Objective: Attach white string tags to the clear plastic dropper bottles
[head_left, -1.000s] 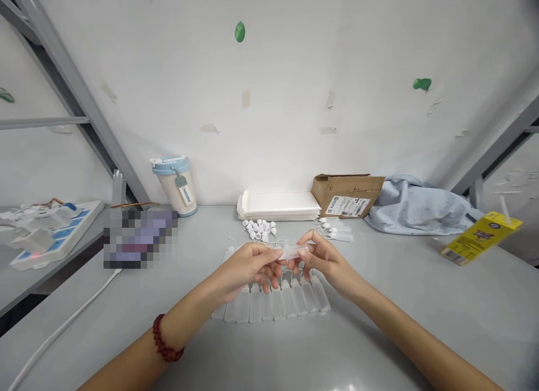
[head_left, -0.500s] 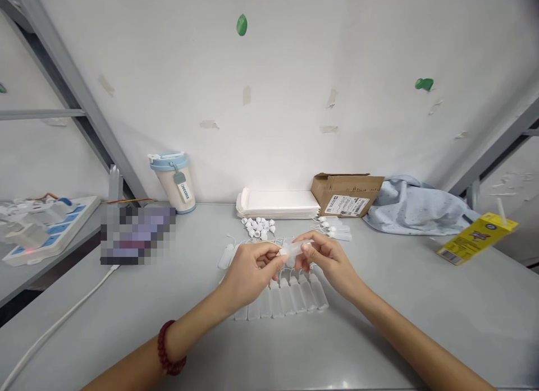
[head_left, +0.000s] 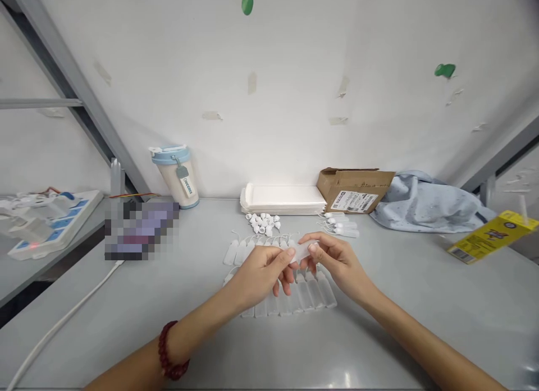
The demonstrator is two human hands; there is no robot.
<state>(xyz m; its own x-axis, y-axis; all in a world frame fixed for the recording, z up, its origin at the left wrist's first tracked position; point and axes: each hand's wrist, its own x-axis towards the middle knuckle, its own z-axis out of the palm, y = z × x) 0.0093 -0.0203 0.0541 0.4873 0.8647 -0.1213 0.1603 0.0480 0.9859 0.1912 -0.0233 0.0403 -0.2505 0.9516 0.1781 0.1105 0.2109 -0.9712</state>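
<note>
Above the table, a small translucent plastic bottle (head_left: pixel 303 251) lies nearly level between my two hands. My left hand (head_left: pixel 261 270) pinches its left end, where the cap is mostly hidden by the fingers. On the right, my right hand (head_left: pixel 336 261) grips the body between thumb and fingers. Beneath them, a row of similar bottles (head_left: pixel 301 297) with thin white cords lies side by side, partly covered by my left hand. Behind it runs another row of bottles (head_left: pixel 231 252). Farther back sits a heap of small white caps (head_left: pixel 263 224).
Several more bottles (head_left: pixel 347 231) lie before a cardboard box (head_left: pixel 357 190). White trays (head_left: pixel 286 196) are stacked at the wall. A tumbler (head_left: pixel 179 180) and a blurred device (head_left: pixel 141 234) stand left; a blue cloth (head_left: pixel 425 203) and yellow drink carton (head_left: pixel 490 237) sit right.
Both hands have shifted slightly right in view while holding the bottle. My left thumb now lies farther over its left end. The whole scene has shifted a little as the head moved.
</note>
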